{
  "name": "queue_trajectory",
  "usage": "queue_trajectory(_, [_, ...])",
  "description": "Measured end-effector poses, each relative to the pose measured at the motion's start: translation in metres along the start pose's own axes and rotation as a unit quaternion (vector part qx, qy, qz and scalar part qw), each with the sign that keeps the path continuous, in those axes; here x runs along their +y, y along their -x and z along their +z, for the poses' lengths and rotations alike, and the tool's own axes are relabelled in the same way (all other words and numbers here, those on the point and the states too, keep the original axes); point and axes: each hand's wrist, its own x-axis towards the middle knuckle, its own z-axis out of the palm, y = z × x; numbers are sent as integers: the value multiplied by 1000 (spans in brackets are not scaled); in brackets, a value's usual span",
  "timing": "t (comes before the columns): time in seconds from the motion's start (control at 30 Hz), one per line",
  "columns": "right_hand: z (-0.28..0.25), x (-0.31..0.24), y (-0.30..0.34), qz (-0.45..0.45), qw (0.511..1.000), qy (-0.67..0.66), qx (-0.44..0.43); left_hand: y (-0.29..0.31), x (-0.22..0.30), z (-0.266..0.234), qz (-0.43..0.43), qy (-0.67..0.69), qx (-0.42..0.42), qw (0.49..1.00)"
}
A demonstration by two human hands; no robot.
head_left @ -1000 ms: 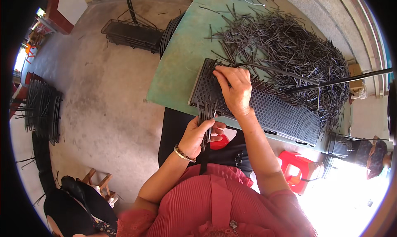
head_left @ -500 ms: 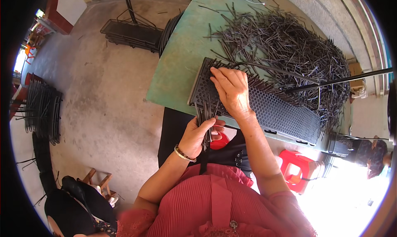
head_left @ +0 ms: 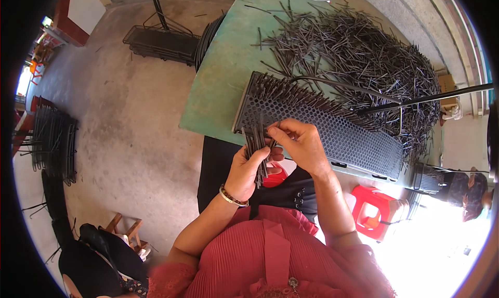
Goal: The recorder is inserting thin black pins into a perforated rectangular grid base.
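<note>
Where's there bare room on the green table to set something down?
The green table has a bare patch between its left edge and the perforated black tray. It's crowded beyond the tray, where black strips lie heaped.

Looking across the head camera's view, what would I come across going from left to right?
Stacked black racks, long wire basket, left hand holding black rods, right hand, red plastic stool, cardboard box.
</note>
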Motion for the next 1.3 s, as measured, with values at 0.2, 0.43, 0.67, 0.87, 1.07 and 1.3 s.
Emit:
queue_trajectory(0.2, [2,-8,-26,-176,961,15,212,1,2,-7,-26,-38,-18,999])
queue_trajectory(0.43, [2,-1,-59,-278,903,151,291,1,4,-13,-28,-25,-4,999])
queue_trajectory(0.67, [3,-1,-60,-330,855,246,315,1,4,-13,-30,-26,-16,999])
queue_trajectory(0.87, [4,-3,-60,-321,868,215,311,0,1,-14,-33,-35,-20,999])
queue_trajectory(1.07, [5,5,-63,-366,851,275,257,-1,0,-16,-29,-39,-18,999])
queue_trajectory(1.3, [4,2,-58,-378,790,389,284,0,3,-15,-30,-36,-22,999])
